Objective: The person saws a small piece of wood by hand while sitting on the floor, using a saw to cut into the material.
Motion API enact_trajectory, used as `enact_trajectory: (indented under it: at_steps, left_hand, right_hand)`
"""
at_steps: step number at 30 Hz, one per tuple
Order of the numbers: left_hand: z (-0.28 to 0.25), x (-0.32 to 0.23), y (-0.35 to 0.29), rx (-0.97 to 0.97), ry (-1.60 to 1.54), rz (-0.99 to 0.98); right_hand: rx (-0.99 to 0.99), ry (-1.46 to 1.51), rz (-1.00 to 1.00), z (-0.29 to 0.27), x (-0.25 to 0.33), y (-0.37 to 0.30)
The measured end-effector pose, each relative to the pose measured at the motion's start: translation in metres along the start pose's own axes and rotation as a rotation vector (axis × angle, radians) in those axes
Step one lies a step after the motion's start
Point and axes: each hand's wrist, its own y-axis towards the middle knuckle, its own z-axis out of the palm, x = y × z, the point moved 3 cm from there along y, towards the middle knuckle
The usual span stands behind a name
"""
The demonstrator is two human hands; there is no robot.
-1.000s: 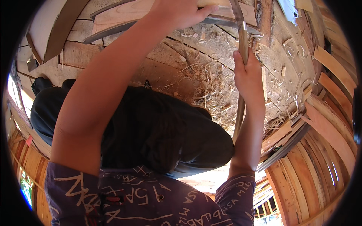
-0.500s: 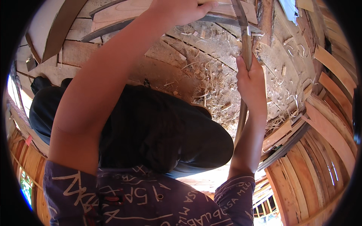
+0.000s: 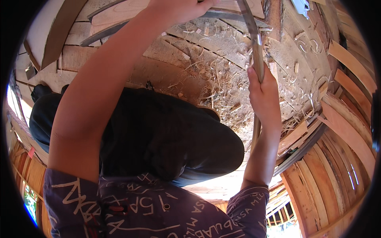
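My right hand point(image 3: 264, 93) is closed round the long wooden handle of a pruning saw point(image 3: 258, 51). Its narrow curved blade runs up past the top edge, over the right end of a pale wooden plank point(image 3: 115, 18). At the top, my left hand point(image 3: 178, 8) rests by that plank, left of the blade. Its thumb points toward the blade, while the other fingers are cut off by the picture's edge. A dark curved strip point(image 3: 107, 35) runs along the plank's near side.
Wood shavings point(image 3: 222, 87) and chips cover the plank floor point(image 3: 158, 65). My bent leg point(image 3: 190, 142) in dark trousers lies below. Loose boards point(image 3: 345, 127) lean along the slatted wall at right. A brown-edged panel point(image 3: 61, 35) stands at upper left.
Both the plank and my left hand sit slightly higher and further left in view. My right hand, still round the saw handle, appears slightly lower.
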Motion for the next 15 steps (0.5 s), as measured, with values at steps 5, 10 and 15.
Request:
enact_trajectory:
  at_steps: [5, 10, 15]
  left_hand:
    - [-0.006, -0.004, 0.005, 0.071, -0.036, -0.072]
    - [-0.008, 0.001, -0.001, 0.067, 0.036, -0.046]
    - [-0.002, -0.004, -0.006, -0.034, 0.029, 0.000]
  right_hand:
    - [-0.022, 0.040, -0.022, 0.013, 0.010, 0.060]
    - [0.008, 0.017, 0.095, 0.008, -0.007, 0.009]
    - [0.023, 0.012, 0.053, 0.004, -0.004, -0.004]
